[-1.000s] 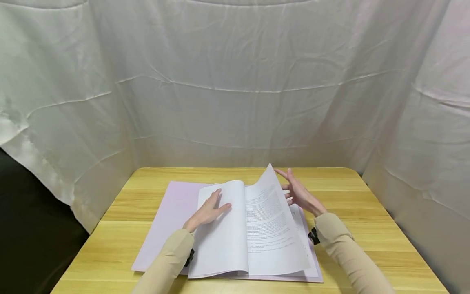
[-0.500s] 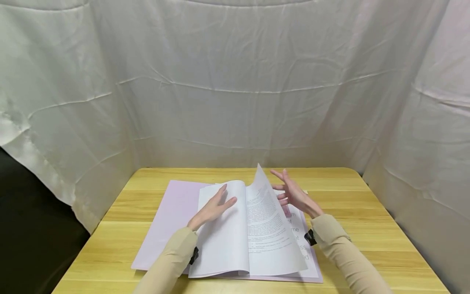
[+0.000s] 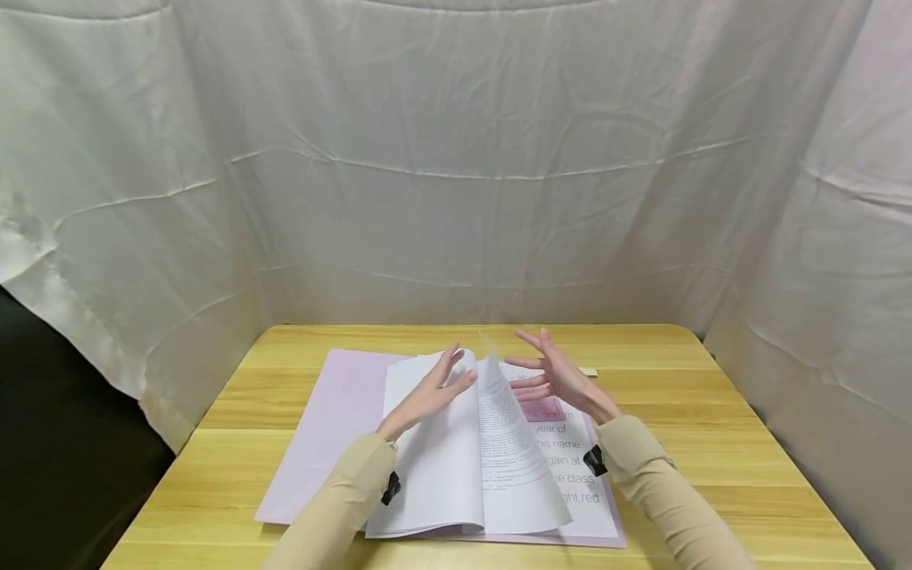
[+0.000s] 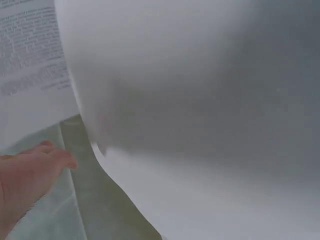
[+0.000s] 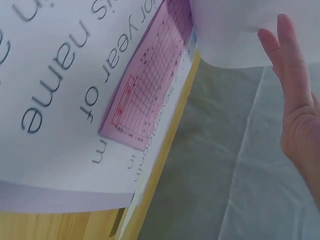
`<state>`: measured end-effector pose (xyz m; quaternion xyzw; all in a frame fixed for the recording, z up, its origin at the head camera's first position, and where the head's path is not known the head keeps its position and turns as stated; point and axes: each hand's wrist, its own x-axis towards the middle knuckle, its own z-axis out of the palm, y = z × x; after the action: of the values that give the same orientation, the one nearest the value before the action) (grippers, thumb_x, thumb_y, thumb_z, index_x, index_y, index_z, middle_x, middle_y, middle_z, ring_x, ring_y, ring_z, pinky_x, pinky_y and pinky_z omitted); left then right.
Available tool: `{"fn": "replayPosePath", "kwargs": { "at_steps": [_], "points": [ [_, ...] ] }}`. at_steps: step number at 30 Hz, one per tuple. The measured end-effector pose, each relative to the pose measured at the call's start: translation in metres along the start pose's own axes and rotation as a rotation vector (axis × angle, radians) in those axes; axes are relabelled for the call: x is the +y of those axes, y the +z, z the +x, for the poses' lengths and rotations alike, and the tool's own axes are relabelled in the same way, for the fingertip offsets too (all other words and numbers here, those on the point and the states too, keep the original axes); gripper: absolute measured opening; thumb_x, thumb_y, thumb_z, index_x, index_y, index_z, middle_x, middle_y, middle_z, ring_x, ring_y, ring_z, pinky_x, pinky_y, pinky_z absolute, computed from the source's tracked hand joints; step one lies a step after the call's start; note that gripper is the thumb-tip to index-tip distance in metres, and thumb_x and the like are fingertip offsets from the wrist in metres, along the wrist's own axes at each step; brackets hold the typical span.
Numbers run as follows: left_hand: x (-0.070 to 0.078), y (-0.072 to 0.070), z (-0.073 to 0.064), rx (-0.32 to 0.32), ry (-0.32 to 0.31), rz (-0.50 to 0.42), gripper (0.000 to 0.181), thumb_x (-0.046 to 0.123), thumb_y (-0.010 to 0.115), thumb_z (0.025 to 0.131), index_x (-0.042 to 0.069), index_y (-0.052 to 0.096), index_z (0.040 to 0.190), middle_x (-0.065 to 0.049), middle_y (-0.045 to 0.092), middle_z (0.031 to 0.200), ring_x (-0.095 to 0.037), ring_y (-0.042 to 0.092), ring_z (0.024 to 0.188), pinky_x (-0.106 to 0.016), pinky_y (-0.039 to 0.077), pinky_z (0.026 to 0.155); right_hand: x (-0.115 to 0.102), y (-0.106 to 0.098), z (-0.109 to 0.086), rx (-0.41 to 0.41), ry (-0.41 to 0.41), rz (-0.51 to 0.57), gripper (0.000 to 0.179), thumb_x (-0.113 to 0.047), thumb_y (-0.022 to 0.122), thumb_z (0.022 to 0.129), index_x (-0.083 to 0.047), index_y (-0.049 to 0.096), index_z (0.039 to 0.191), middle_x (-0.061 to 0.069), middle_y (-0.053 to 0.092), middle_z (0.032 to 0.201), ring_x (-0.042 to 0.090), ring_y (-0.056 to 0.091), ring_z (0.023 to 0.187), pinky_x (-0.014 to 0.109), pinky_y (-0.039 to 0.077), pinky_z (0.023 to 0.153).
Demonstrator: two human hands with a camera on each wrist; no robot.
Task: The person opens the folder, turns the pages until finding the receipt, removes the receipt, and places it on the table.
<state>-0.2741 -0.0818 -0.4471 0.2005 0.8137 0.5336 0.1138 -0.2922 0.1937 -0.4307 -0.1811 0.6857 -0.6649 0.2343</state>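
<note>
A lilac-covered folder [image 3: 321, 435] lies open with white pages. A printed sheet [image 3: 507, 459] stands half raised along the middle, curving leftward. My right hand [image 3: 563, 380] is on its right side, fingers spread and extended; in the right wrist view, its fingertips overlap the raised sheet's edge. Under that sheet, a large-print page [image 3: 577, 475] shows, with a pink printed slip [image 3: 543, 410] on it, also in the right wrist view. My left hand [image 3: 430, 393] is over the blank left page [image 3: 435, 483], fingers extended and thumb apart, holding nothing.
The folder lies on a wood-grain table [image 3: 684, 427]. A small pale strip [image 3: 588, 372] shows past the folder's far right edge. Grey-white curtains [image 3: 456, 229] hang behind and on both sides. Something black [image 3: 64, 443] is at the left.
My right hand has moved left, and the raised sheet has swung left, uncovering more large print and the pink slip. My left hand has risen and shifted right toward the middle.
</note>
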Motion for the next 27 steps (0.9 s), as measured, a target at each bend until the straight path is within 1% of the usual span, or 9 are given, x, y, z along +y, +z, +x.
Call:
{"fn": "replayPosePath", "kwargs": {
  "at_steps": [3, 5, 10, 14, 17, 20, 22, 25, 27],
  "points": [
    [0.005, 0.002, 0.004, -0.007, 0.022, -0.054, 0.089, 0.046, 0.055, 0.102, 0.014, -0.001, 0.163, -0.016, 0.016, 0.169, -0.034, 0.014, 0.158, -0.056, 0.018, 0.127, 0.0, 0.003, 0.003, -0.013, -0.002, 0.021, 0.073, -0.063, 0.002, 0.102, -0.024, -0.001, 0.164, 0.032, 0.026, 0.161, 0.055, 0.057, 0.123, 0.065, 0.049, 0.098],
    [0.007, 0.003, 0.007, -0.003, 0.039, -0.073, 0.088, 0.044, 0.055, 0.102, 0.014, -0.001, 0.163, -0.017, 0.016, 0.169, -0.033, 0.015, 0.158, -0.056, 0.018, 0.127, 0.0, 0.005, 0.004, -0.016, -0.002, 0.026, 0.073, -0.063, 0.002, 0.102, -0.024, 0.0, 0.164, 0.031, 0.026, 0.161, 0.054, 0.057, 0.124, 0.066, 0.047, 0.099],
    [0.012, 0.004, 0.01, 0.024, 0.051, -0.069, 0.088, 0.043, 0.055, 0.102, 0.013, -0.001, 0.163, -0.017, 0.017, 0.169, -0.031, 0.02, 0.157, -0.053, 0.019, 0.128, 0.0, 0.008, 0.007, -0.019, 0.0, 0.031, 0.072, -0.063, 0.002, 0.102, -0.025, 0.001, 0.164, 0.029, 0.027, 0.161, 0.049, 0.061, 0.122, 0.064, 0.048, 0.099],
    [0.014, 0.003, 0.009, 0.051, 0.045, -0.068, 0.086, 0.041, 0.055, 0.103, 0.013, 0.0, 0.163, -0.022, 0.023, 0.166, -0.036, 0.025, 0.155, -0.052, 0.022, 0.127, 0.0, 0.01, 0.008, -0.023, -0.008, 0.028, 0.072, -0.063, 0.002, 0.102, -0.025, 0.001, 0.164, 0.031, 0.025, 0.161, 0.048, 0.061, 0.122, 0.063, 0.048, 0.099],
    [0.015, 0.002, 0.008, 0.067, 0.045, -0.089, 0.085, 0.038, 0.054, 0.103, 0.012, 0.001, 0.163, -0.026, 0.026, 0.163, -0.039, 0.028, 0.153, -0.053, 0.025, 0.126, 0.0, 0.013, 0.008, -0.028, -0.015, 0.023, 0.073, -0.063, 0.002, 0.102, -0.024, 0.002, 0.164, 0.031, 0.024, 0.161, 0.049, 0.061, 0.122, 0.064, 0.047, 0.099],
    [0.015, 0.002, 0.008, 0.084, 0.049, -0.127, 0.083, 0.032, 0.056, 0.104, 0.01, 0.002, 0.163, -0.028, 0.03, 0.161, -0.04, 0.033, 0.15, -0.053, 0.029, 0.124, 0.0, 0.015, 0.008, -0.037, -0.018, 0.023, 0.074, -0.064, 0.002, 0.101, -0.025, 0.001, 0.164, 0.031, 0.024, 0.161, 0.051, 0.058, 0.124, 0.065, 0.046, 0.1],
    [0.015, 0.002, 0.009, 0.09, 0.056, -0.173, 0.081, 0.026, 0.056, 0.104, 0.008, 0.004, 0.163, -0.03, 0.032, 0.159, -0.041, 0.036, 0.149, -0.052, 0.033, 0.122, 0.0, 0.016, 0.009, -0.046, -0.023, 0.015, 0.075, -0.065, 0.002, 0.101, -0.025, 0.001, 0.164, 0.031, 0.024, 0.161, 0.052, 0.057, 0.125, 0.065, 0.045, 0.101],
    [0.014, 0.002, 0.009, 0.098, 0.036, -0.263, 0.08, 0.017, 0.058, 0.102, 0.007, 0.007, 0.162, -0.033, 0.033, 0.158, -0.044, 0.041, 0.144, -0.052, 0.041, 0.116, 0.002, 0.018, 0.009, -0.06, -0.024, 0.004, 0.074, -0.065, 0.001, 0.101, -0.024, 0.0, 0.164, 0.03, 0.024, 0.162, 0.053, 0.054, 0.128, 0.065, 0.046, 0.102],
    [0.014, 0.002, 0.009, 0.108, 0.006, -0.306, 0.079, 0.012, 0.058, 0.101, 0.01, 0.009, 0.163, -0.032, 0.035, 0.157, -0.043, 0.047, 0.14, -0.05, 0.046, 0.112, 0.003, 0.018, 0.009, -0.073, -0.026, -0.004, 0.074, -0.063, 0.0, 0.102, -0.024, 0.0, 0.164, 0.03, 0.023, 0.162, 0.053, 0.053, 0.13, 0.065, 0.045, 0.103]
  ]
}}
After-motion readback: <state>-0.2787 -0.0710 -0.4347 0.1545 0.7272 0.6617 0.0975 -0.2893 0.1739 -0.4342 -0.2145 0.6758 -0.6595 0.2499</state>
